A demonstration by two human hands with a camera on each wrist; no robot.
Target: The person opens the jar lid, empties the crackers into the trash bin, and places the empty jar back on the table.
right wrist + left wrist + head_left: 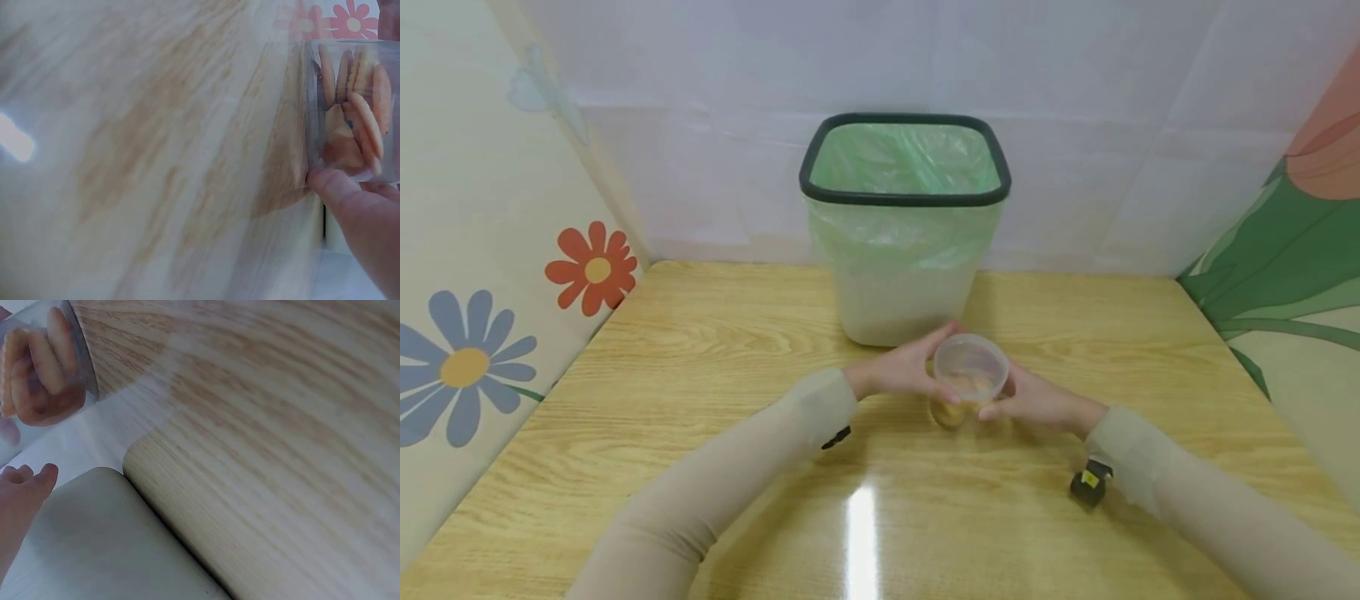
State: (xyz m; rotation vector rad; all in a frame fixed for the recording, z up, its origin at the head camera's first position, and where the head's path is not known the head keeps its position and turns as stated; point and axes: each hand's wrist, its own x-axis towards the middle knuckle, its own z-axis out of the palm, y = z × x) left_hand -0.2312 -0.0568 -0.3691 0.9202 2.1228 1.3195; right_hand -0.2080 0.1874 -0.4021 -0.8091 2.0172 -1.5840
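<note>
Between my two hands is a clear plastic tub (972, 367) with a round rim, in front of the bin. Several golden-brown biscuits (350, 128) show through its wall, some with ridged edges. My left hand (910, 367) holds the tub from the left, thumb at the front and a finger reaching round the back. From the right, my right hand (1041, 398) grips it; in the right wrist view its thumb presses near the tub's lower edge. At the upper left of the left wrist view, the biscuits (47, 369) appear again. Whether a lid covers the tub, I cannot tell.
Just behind the hands stands a pale bin (910, 292) with a dark rim and a green liner bag (902, 158). All this is on a wood-grain table (737, 333). A white cloth (737, 67) hangs behind; flower-patterned panels (467, 208) flank the sides.
</note>
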